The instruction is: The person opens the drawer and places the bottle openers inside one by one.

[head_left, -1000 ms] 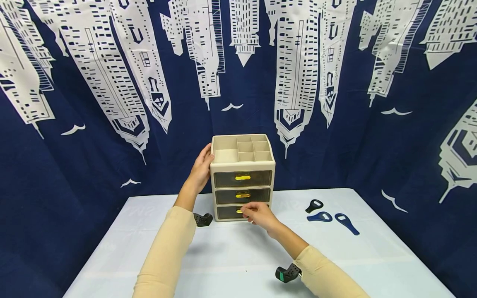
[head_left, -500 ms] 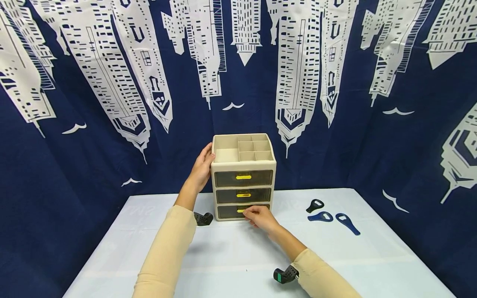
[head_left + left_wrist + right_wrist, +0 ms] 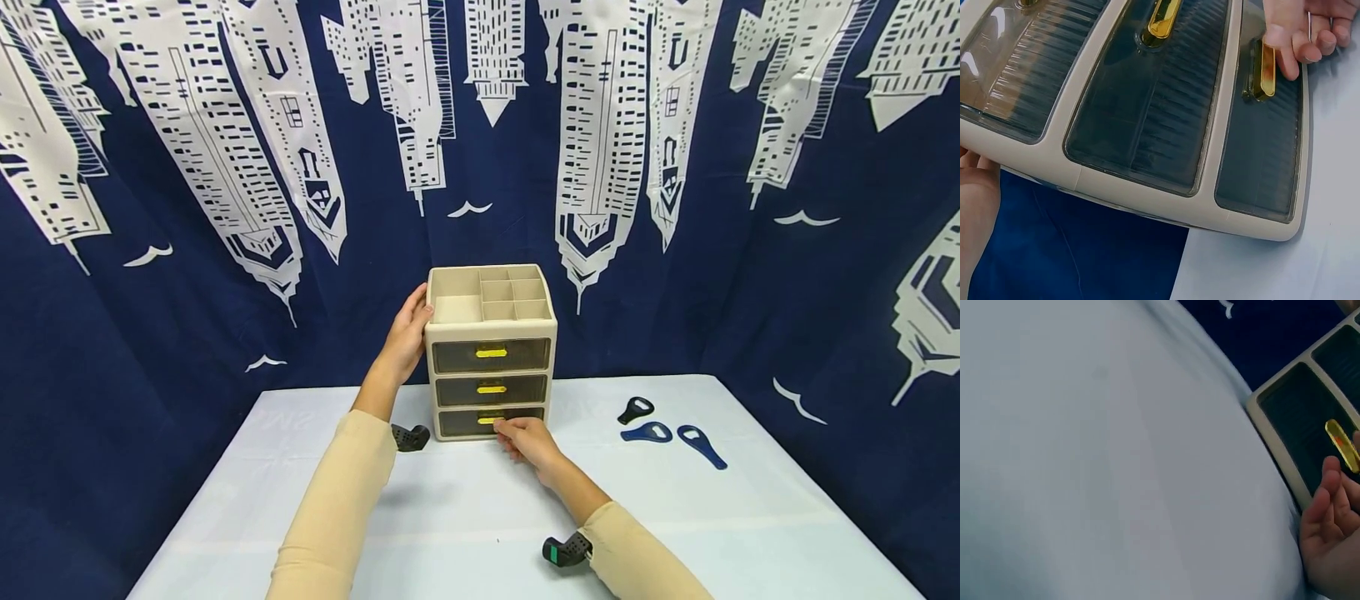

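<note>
A cream desktop organizer (image 3: 491, 331) with three smoky clear drawers and gold handles stands upright, all drawers closed. My left hand (image 3: 408, 333) rests against its upper left side, fingers extended along the wall; the left wrist view shows part of that hand (image 3: 975, 206) at the edge. My right hand (image 3: 528, 440) is at the bottom drawer, thumb and index finger pinching the right end of its gold handle (image 3: 490, 421). In the right wrist view the other fingers (image 3: 1321, 503) curl below the handle (image 3: 1342, 445).
Several bottle openers lie on the white table (image 3: 450, 517) at the right: a black one (image 3: 635, 409) and two blue ones, one (image 3: 648, 432) beside the other (image 3: 701, 447). A navy curtain (image 3: 360, 308) with white buildings hangs behind. Black wrist cameras (image 3: 567, 550) show near both forearms.
My right hand has shifted slightly right and down along the bottom handle, leaving more of it showing. My left hand stays against the organizer's side. The drawers remain closed.
</note>
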Tool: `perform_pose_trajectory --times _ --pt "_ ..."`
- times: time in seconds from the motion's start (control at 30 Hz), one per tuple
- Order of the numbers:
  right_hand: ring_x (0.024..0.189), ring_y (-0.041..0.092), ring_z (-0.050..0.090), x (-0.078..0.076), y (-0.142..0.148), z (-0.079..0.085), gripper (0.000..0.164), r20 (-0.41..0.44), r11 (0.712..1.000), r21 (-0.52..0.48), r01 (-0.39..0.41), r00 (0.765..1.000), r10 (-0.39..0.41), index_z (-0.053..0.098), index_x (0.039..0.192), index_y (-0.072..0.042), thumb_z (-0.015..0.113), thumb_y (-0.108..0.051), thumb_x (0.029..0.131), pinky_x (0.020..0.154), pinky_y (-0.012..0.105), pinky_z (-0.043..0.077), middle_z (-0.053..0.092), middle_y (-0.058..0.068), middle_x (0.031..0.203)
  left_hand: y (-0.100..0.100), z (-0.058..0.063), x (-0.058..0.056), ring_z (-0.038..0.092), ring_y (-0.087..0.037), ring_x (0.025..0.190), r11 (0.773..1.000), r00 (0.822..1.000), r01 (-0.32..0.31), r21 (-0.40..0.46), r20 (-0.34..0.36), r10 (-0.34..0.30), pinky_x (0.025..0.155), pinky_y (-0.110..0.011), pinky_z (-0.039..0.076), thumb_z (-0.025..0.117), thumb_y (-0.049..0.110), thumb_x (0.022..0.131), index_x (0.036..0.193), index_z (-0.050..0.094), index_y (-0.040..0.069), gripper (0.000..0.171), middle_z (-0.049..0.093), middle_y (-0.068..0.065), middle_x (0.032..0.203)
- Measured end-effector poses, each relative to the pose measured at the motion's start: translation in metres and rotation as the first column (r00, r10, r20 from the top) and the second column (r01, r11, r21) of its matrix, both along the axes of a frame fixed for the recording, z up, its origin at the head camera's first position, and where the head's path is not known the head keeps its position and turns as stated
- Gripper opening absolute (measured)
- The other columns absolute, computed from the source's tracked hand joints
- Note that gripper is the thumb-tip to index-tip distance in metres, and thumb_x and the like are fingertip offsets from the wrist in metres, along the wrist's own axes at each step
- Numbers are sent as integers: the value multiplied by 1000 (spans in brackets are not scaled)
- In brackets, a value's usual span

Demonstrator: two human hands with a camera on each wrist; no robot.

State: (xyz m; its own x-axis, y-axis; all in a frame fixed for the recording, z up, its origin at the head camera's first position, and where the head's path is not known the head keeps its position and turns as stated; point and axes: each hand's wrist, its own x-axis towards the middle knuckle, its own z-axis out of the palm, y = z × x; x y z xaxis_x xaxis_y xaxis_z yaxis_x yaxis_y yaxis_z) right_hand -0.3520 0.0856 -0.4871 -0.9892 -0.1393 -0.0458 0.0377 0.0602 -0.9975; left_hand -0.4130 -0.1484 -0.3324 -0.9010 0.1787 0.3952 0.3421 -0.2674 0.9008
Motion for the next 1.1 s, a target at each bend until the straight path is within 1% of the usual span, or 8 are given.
perform_pose_trajectory --times 0.13,0.23,0.37,0.6,0.73,0.9,1.1 --pt "58 7 49 -2 -4 -1 37 35 995 -90 43 999 -40 71 102 9 68 -28 103 51 19 42 64 3 76 0 1 -2 20 -23 154 1000 1000 6 -13 -1 -6 122 -46 22 38 11 114 166 16 9 56 17 -9 171" --pt "57 6 48 -2 -6 -2 33 40 992 -100 81 996 -78 72 99 7 68 -25 103 50 18 41 62 2 74 0 0 -3 19 -22 154 1000 1000 11 -24 7 -11 122 -45 22 38 12 114 166 16 10 57 16 -8 171" --pt "56 7 48 0 -8 -5 33 11 991 -94 92 996 -91 71 99 8 68 -24 103 50 19 41 62 3 74 1 0 -2 19 -23 154 1000 1000 1 -19 8 -1 122 -45 22 38 12 114 166 16 10 56 16 -9 171" --pt "58 8 49 3 -9 -9 38 -47 994 -56 94 994 -97 70 103 11 68 -27 103 52 20 42 64 8 77 1 0 -1 20 -25 154 1000 1000 -6 0 -1 6 122 -46 22 38 11 114 166 17 8 57 17 -11 171" --pt "60 8 49 6 -9 -9 39 -59 994 -53 99 993 -102 70 103 12 68 -27 103 52 21 42 65 8 77 2 0 0 22 -25 153 1000 1000 -10 10 -3 10 121 -46 23 39 10 113 166 17 8 57 19 -12 170" --pt "59 8 48 9 -9 -8 36 -61 993 -50 110 992 -113 72 100 10 68 -26 103 52 21 41 64 7 76 2 -1 0 21 -26 154 1000 1000 -18 13 -2 18 121 -46 23 39 10 113 165 18 8 56 18 -12 170" --pt "59 9 48 12 -8 -8 37 -66 994 -43 103 992 -105 72 101 11 68 -26 103 52 22 41 64 7 75 2 -1 -1 21 -24 154 999 1000 -31 7 -2 31 121 -44 23 40 10 113 165 19 8 56 18 -11 171"
